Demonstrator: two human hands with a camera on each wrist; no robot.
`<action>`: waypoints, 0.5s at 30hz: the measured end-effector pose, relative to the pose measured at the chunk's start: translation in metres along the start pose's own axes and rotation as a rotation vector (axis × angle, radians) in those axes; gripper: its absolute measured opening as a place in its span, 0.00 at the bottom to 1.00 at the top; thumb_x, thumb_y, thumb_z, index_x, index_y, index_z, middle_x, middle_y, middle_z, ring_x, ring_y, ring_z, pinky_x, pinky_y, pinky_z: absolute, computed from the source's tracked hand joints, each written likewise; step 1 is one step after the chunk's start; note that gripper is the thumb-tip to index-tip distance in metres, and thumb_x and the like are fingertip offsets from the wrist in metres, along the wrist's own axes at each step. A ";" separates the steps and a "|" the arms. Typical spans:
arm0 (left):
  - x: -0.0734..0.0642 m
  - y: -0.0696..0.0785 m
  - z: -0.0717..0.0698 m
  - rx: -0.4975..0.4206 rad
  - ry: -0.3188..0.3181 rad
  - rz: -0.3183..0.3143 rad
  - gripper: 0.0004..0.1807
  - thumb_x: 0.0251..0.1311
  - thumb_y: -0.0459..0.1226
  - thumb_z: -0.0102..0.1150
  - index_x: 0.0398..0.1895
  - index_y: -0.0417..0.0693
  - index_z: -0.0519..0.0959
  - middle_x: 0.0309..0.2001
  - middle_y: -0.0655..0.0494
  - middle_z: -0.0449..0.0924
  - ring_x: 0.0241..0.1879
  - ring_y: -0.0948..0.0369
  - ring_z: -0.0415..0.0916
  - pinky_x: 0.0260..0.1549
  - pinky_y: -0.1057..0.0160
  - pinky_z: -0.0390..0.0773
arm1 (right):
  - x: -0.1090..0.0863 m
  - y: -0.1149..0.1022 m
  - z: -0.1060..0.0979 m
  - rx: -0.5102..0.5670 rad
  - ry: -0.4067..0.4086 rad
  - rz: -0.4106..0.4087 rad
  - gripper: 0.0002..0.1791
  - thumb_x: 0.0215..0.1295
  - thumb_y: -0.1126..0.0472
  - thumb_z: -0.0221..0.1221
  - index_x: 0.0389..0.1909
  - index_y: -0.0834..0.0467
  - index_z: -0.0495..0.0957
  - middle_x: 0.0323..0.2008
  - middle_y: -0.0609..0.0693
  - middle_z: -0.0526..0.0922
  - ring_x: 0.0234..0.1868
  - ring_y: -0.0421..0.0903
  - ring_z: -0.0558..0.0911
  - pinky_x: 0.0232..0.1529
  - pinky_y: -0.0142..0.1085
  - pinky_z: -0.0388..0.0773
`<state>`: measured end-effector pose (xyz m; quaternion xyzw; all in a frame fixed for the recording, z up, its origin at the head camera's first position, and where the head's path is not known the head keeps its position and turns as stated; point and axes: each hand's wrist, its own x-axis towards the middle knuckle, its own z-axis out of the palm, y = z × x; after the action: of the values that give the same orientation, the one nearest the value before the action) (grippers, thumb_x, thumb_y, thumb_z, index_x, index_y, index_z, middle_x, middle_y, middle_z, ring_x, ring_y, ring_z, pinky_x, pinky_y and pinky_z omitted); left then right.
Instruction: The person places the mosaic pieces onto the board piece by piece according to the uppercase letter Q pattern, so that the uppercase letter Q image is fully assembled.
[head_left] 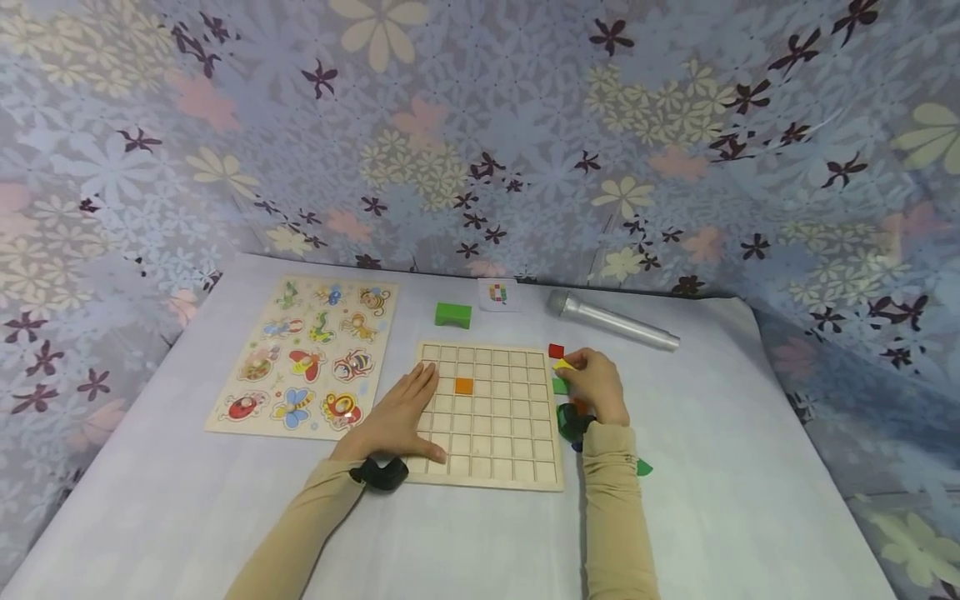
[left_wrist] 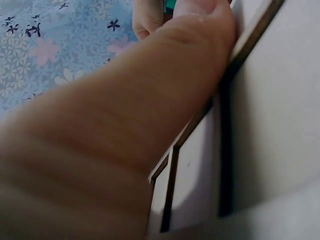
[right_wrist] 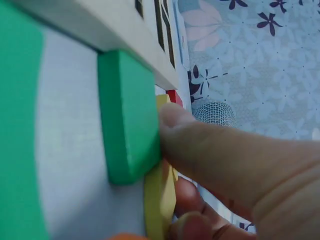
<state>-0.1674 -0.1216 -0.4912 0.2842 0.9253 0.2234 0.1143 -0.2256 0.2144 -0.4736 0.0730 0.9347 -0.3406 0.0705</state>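
A wooden grid board (head_left: 495, 481) lies on the table with one orange square (head_left: 464, 386) in one of its cells. My left hand (head_left: 401, 414) rests spread over the board's left side, fingers straight; its thumb (left_wrist: 165, 80) fills much of the left wrist view. Beside the board's right edge, my right hand (head_left: 596, 383) pinches a yellow block (right_wrist: 162, 195) between thumb and fingers. Next to it lie a green block (right_wrist: 130, 120) and a red block (head_left: 556, 351). More coloured blocks are partly hidden under the right wrist.
At the left lies an insect picture puzzle board (head_left: 288, 429). Behind the grid board are a green arch block (head_left: 453, 314), a small pattern card (head_left: 498, 295) and a silver microphone (head_left: 618, 323). A green piece (head_left: 644, 467) sits right of the right sleeve. Flowered cloth hangs behind.
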 end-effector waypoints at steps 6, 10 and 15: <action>-0.001 0.001 -0.001 -0.002 -0.003 -0.004 0.71 0.40 0.63 0.71 0.75 0.32 0.41 0.78 0.38 0.35 0.78 0.44 0.29 0.76 0.46 0.40 | 0.002 0.001 0.005 0.042 0.011 -0.080 0.14 0.64 0.60 0.61 0.46 0.64 0.76 0.49 0.64 0.80 0.50 0.59 0.78 0.49 0.48 0.77; -0.001 0.001 0.000 0.000 -0.004 -0.005 0.71 0.40 0.63 0.70 0.75 0.32 0.40 0.78 0.39 0.34 0.78 0.44 0.29 0.76 0.46 0.39 | 0.004 0.002 0.006 0.101 -0.016 -0.110 0.13 0.66 0.61 0.57 0.48 0.61 0.77 0.52 0.65 0.80 0.50 0.58 0.79 0.45 0.43 0.78; 0.000 0.001 0.000 0.003 -0.009 -0.011 0.71 0.41 0.63 0.70 0.75 0.33 0.40 0.78 0.40 0.33 0.78 0.45 0.28 0.76 0.47 0.38 | 0.004 -0.005 0.005 0.195 -0.038 -0.078 0.16 0.70 0.58 0.53 0.55 0.57 0.78 0.55 0.63 0.78 0.47 0.53 0.78 0.40 0.35 0.75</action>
<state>-0.1671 -0.1203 -0.4908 0.2803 0.9267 0.2203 0.1191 -0.2297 0.2078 -0.4754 0.0363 0.8977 -0.4340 0.0675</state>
